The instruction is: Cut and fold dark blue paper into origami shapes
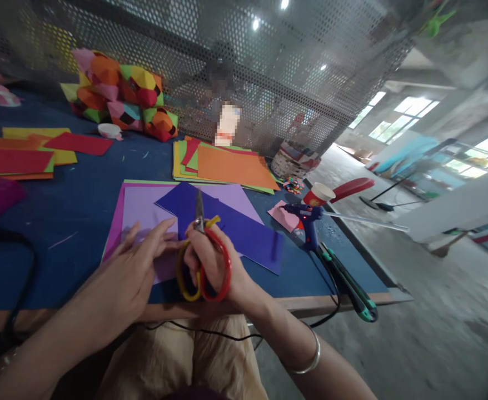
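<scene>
Scissors (216, 280) with red and yellow handles are in my right hand (221, 258), its fingers through and around the loops. Their blades look closed and point away from me over a dark blue-purple sheet of paper (239, 228). That sheet lies slantwise on a lilac sheet (144, 203), with magenta and green edges showing beneath. My left hand (135, 266) rests on the lilac paper, fingers stretched out and holding nothing. Its fingertips are close to the scissor handles; whether they touch I cannot tell.
Orange, green and yellow paper (231, 164) lies behind, with more sheets (14, 158) at left. Folded paper shapes (131, 91) stand near the mesh panel. At right are a glue gun (308, 216), a green-and-black cutter (348, 280), a paper cup (318, 194) and the table edge.
</scene>
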